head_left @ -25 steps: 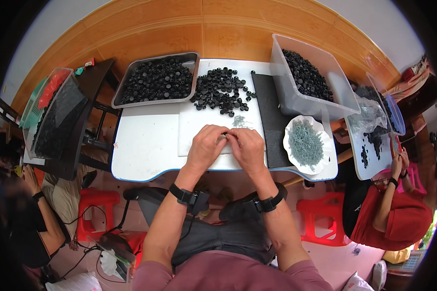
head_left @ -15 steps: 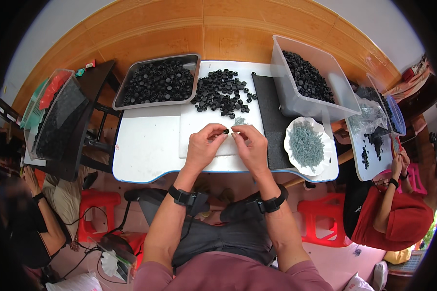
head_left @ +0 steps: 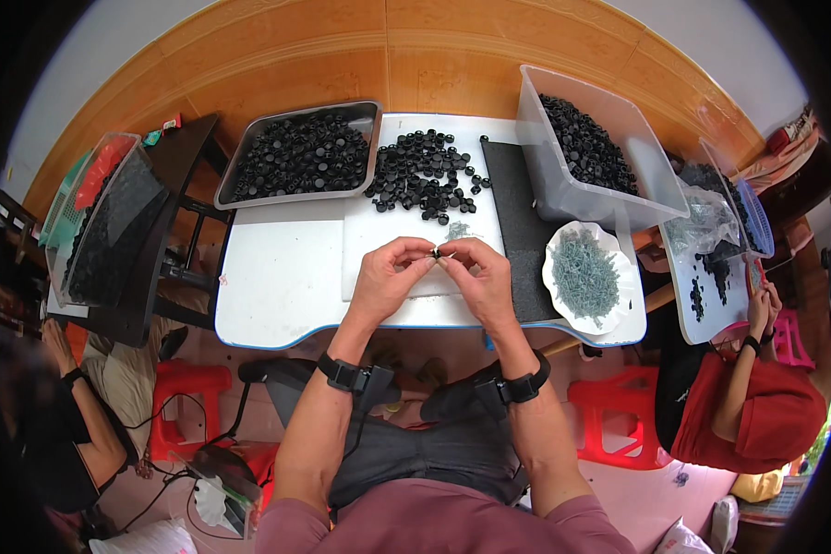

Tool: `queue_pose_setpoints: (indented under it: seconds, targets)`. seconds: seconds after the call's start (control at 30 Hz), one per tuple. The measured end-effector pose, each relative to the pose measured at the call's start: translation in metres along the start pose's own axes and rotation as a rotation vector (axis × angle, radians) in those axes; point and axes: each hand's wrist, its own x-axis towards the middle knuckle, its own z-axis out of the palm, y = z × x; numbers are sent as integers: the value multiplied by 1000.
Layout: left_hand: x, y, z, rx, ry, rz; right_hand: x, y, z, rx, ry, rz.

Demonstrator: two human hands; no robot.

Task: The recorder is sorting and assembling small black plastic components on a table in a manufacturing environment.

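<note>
A small round black plastic cap (head_left: 437,254) is pinched between the thumb and finger of my left hand (head_left: 388,277). My right hand (head_left: 482,279) meets it there, thumb and finger pressed together at the cap's side; whatever they hold is too small to make out. Both hands are above a white board (head_left: 360,249) on the table. Just beyond my fingertips lies a little heap of thin grey-green pins (head_left: 459,230). Farther back, many loose black caps (head_left: 422,175) are spread over the board.
A metal tray (head_left: 223,198) of black caps stands back left, a clear plastic bin (head_left: 563,198) of them back right. Right of the board are a black mat (head_left: 526,268) and a white scalloped dish (head_left: 623,305) of pins. Co-workers sit on both sides, near red stools (head_left: 609,411).
My right fingertips have come in against the cap, closing the small gap between the hands. My left hand keeps its pinch almost in place.
</note>
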Motion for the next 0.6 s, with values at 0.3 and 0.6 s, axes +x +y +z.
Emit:
queue_pose_setpoints:
  seconds: [0.3, 0.6]
  targets:
    - [-1, 3, -1, 15, -6, -67, -2, 1, 0, 35, -15, 76]
    - [1, -3, 3, 12, 16, -29, -3, 7, 2, 150, 11, 126]
